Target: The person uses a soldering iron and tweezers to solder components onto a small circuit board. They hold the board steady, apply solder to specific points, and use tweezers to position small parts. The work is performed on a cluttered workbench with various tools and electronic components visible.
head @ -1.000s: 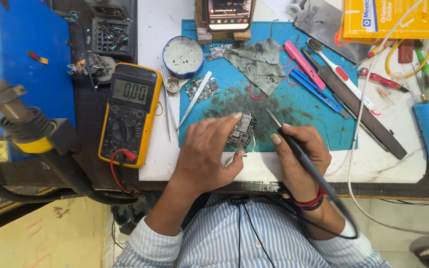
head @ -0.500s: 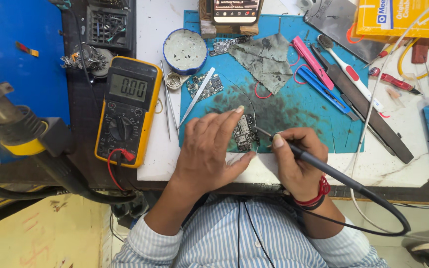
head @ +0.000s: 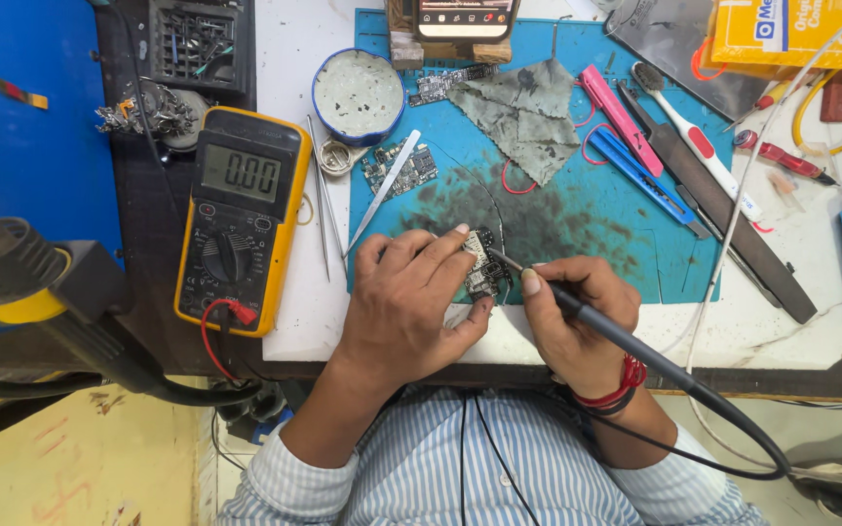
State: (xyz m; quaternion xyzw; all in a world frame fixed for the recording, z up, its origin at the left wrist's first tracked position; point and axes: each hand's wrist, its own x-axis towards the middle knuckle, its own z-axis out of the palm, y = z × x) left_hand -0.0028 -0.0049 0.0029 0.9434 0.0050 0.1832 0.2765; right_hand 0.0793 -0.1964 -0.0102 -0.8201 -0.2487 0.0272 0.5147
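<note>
Near the front edge of the stained blue rubber work mat (head: 587, 214), a small dark circuit board (head: 484, 268) lies flat. Left hand (head: 411, 302) pins it, fingertips pressed together on its left edge and thumb at the near corner. Right hand (head: 567, 312) has fingers clamped pen-style on a black corded soldering iron (head: 626, 341), tip touching the board's far right corner, as far as the view shows. Board looks light, stiff, fragile; best held by bare edges, off the components. Left of the mat: yellow-cased digital multimeter (head: 241, 219). Far side: round blue-rimmed tin (head: 358, 93), grey crumpled cloth (head: 523, 112).
</note>
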